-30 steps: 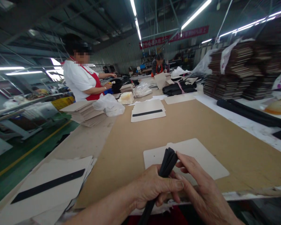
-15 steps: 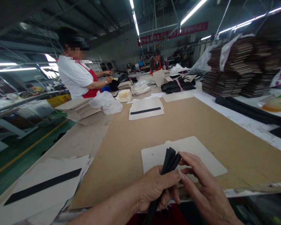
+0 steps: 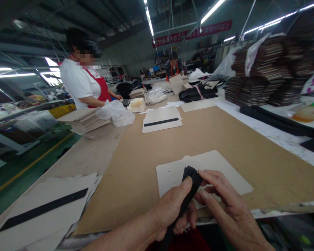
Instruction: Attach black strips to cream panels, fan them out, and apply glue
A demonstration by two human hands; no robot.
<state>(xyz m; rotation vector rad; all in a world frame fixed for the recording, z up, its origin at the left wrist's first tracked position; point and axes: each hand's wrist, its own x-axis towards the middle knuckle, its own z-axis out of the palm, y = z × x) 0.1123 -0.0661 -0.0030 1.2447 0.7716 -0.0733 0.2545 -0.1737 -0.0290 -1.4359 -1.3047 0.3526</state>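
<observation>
My left hand [image 3: 174,204] is closed round a bundle of narrow black strips [image 3: 188,184], its thumb pressed flat on the top strip. The bundle's upper end fans slightly into layers, while the lower end runs down past the table edge. Beside it, my right hand [image 3: 226,205] has its index fingertip against the bundle's upper right edge, with thumb and index finger apart. Under and beyond both hands lies a pale board [image 3: 206,170] with rounded corners and small dark marks; the hands cover its near part.
At left, stacked pale boards [image 3: 54,195] carry a black strip on top; another such board [image 3: 162,120] lies farther back. Cardboard stacks [image 3: 89,122] and a plastic bag stand left. Brown board bundles [image 3: 251,76] rise right. A co-worker [image 3: 81,80] stands left, another person [image 3: 174,66] far back.
My left thumb has shifted up onto the face of the strips, and the bundle's fanned layers lie closer together. My right index finger stays at its edge. The co-worker's hands have lowered.
</observation>
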